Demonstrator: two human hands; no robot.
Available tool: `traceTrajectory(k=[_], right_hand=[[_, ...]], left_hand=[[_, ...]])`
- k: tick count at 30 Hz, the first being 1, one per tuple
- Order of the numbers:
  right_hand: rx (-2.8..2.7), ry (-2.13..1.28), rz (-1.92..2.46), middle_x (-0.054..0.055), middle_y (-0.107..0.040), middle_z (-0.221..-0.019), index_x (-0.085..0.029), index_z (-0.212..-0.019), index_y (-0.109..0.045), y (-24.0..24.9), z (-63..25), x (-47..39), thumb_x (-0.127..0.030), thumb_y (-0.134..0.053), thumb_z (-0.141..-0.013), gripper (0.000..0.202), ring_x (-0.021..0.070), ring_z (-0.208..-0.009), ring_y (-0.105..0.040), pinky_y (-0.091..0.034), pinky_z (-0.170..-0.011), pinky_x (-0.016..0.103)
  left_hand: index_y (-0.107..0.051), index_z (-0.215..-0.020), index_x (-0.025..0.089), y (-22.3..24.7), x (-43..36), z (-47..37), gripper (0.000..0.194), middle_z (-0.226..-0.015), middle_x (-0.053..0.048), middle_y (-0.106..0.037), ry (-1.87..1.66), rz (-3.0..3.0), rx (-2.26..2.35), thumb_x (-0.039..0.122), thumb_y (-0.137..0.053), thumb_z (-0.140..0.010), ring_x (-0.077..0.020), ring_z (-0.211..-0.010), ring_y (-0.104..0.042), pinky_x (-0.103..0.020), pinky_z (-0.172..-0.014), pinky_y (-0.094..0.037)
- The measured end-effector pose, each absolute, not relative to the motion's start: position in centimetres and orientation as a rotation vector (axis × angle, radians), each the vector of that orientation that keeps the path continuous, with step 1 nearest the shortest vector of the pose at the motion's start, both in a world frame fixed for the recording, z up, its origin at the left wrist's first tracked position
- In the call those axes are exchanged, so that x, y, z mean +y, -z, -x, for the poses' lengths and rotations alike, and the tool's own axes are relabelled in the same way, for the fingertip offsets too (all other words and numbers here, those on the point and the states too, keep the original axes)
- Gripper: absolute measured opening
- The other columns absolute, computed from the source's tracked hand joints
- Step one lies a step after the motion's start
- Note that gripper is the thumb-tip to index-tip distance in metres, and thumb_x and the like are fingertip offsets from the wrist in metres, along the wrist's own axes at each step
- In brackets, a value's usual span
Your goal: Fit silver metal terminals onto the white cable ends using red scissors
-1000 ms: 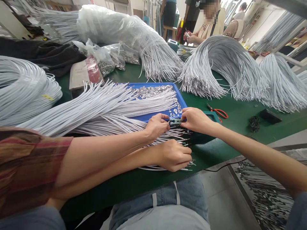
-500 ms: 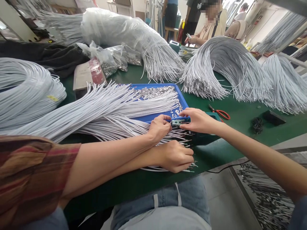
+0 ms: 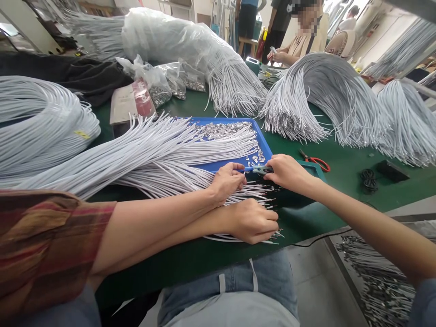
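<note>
My right hand (image 3: pixel 286 172) has its fingers closed on the end of a small light-teal plier-like tool (image 3: pixel 261 170) by the near corner of a blue tray (image 3: pixel 267 143). My left hand (image 3: pixel 255 222) is in a fist over the stripped ends of white cables (image 3: pixel 170 172); whatever is inside is hidden. Across my left forearm lies a co-worker's plaid-sleeved arm. That co-worker's hand (image 3: pixel 230 181) pinches something too small to name beside the tool's tip. Inside the tray lie small metal terminals (image 3: pixel 221 130) and more cable ends.
A dark-teal box (image 3: pixel 315 170) stands beside my right hand, with red-handled pliers (image 3: pixel 315 160) behind it. Large cable bundles (image 3: pixel 293 102) arch across the green table (image 3: pixel 347 181). Plastic bags of metal parts (image 3: pixel 160 86) sit at the back. Another person (image 3: pixel 303 36) works opposite.
My right hand's fingers have closed on the teal tool, where they stood apart around it before. The whole view has shifted slightly. My left fist and the co-worker's hand stay nearly in place.
</note>
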State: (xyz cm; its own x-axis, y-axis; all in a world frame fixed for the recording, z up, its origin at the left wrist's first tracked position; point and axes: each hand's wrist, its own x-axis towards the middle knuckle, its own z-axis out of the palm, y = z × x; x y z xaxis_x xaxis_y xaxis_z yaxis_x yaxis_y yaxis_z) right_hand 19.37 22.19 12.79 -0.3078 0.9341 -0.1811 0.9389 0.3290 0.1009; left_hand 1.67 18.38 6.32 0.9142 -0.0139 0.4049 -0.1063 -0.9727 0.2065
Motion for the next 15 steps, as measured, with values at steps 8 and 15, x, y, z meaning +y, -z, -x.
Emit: traceTrajectory(k=[8, 15], right_hand=[[2.602, -0.231, -1.659, 0.015, -0.064, -0.111, -0.013, -0.110, -0.064, -12.1, -17.7, 20.6, -0.029, -0.063, -0.085, 0.029, 0.0293, -0.103, -0.055, -0.034, -0.083, 0.036], [2.660, -0.416, -1.499, 0.013, -0.064, -0.090, -0.011, -0.091, -0.066, -11.2, -15.5, 21.4, -0.021, -0.054, -0.089, 0.015, 0.0259, -0.089, -0.054, -0.029, -0.076, 0.035]], left_hand=[[-0.060, -0.075, 0.016, -5.9, 18.4, -1.8, 0.031, -0.075, 0.000, -0.061, -0.599, -2.843, -0.093, 0.021, -0.037, -0.095, -0.0101, -0.055, -0.054, -0.029, -0.045, -0.036], [-0.059, -0.073, 0.016, -5.3, 18.5, -2.1, 0.035, -0.072, 0.001, -0.056, -0.653, -2.815, -0.119, 0.021, -0.032, -0.095, -0.0097, -0.054, -0.051, -0.028, -0.045, -0.031]])
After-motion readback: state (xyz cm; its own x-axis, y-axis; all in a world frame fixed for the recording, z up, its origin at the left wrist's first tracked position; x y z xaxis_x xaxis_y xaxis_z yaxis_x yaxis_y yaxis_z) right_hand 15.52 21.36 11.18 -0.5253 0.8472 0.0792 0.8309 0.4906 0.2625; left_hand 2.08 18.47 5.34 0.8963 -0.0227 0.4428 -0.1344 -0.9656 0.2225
